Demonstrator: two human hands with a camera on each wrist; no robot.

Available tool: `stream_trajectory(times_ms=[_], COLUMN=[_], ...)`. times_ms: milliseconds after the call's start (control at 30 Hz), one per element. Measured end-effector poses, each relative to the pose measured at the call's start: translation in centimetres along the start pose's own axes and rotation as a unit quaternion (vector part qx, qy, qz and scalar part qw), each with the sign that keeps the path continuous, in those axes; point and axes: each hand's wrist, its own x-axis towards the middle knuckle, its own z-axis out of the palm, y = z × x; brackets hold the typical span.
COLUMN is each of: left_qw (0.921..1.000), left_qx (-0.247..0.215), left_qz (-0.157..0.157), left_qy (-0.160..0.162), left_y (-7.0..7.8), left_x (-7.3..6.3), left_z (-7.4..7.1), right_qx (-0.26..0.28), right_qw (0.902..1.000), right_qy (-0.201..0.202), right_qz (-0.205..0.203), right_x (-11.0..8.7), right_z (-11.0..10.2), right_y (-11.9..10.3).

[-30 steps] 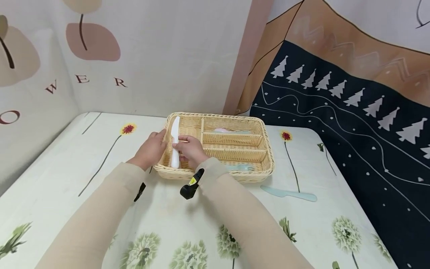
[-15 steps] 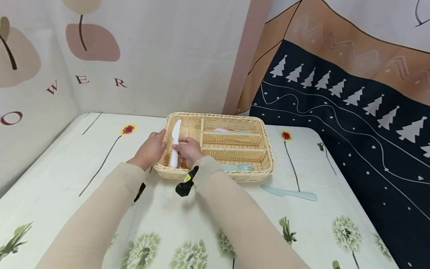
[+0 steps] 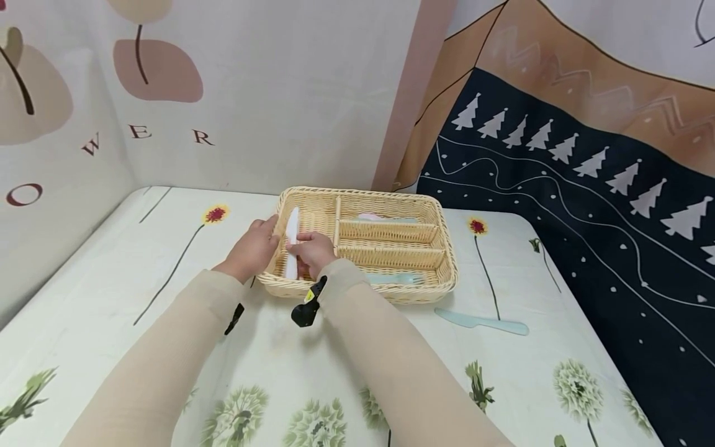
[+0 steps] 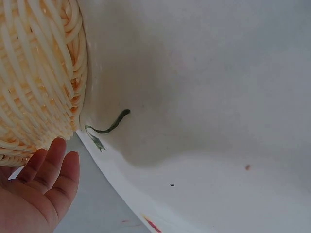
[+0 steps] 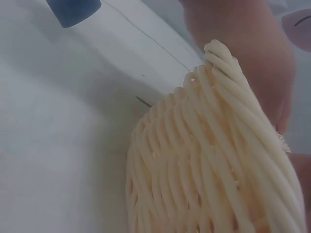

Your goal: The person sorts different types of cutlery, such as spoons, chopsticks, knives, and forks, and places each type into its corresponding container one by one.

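Observation:
In the head view, a woven cutlery basket (image 3: 357, 297) with compartments stands on the table. My left hand (image 3: 255, 249) grips its left rim. In the left wrist view, the left fingers (image 4: 65, 182) lie along the outside of the wicker wall. Inside the long left compartment my right hand (image 3: 314, 251) pinches a white toy-like knife (image 3: 292, 233) from its right side, blade pointing to the far end. The knife lies low in the compartment, near the left wall. The basket wall hides most of the right hand in the right wrist view.
A pale blue fork (image 3: 399, 279) lies in the near right compartment. Pink and pale blue cutlery (image 3: 370, 217) shows in the far right one. Outside the basket, a pale blue knife (image 3: 481, 322) lies on the flowered tablecloth (image 3: 419, 354). Fabric walls stand behind.
My right hand has brought the white knife down lower into the left compartment and slightly nearer to me. The left hand has stayed at the rim.

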Motion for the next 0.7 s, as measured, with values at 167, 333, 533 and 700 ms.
stream_trajectory(times_ms=[167,333,533,700], left_qw=[1.0,1.0,1.0,1.0], left_qx=[0.001,0.0,-0.001,-0.003], left_qz=[-0.006,-0.007,0.002,0.005], left_qy=[-0.002,-0.001,0.003,0.004], left_y=[0.03,-0.09,-0.16,-0.19], left_x=[0.02,0.0,-0.01,0.01], left_z=[0.0,0.01,0.05,0.01], right_qx=[-0.004,-0.01,-0.004,0.022], right_qw=[1.0,0.9999,0.9999,0.9992], right_qy=[-0.005,-0.004,-0.012,-0.034], right_qz=[0.003,0.011,0.007,-0.001], right_x=[-0.02,-0.01,-0.01,-0.18], right_z=[0.0,0.05,-0.12,-0.42], right_y=[0.02,-0.02,-0.01,-0.04])
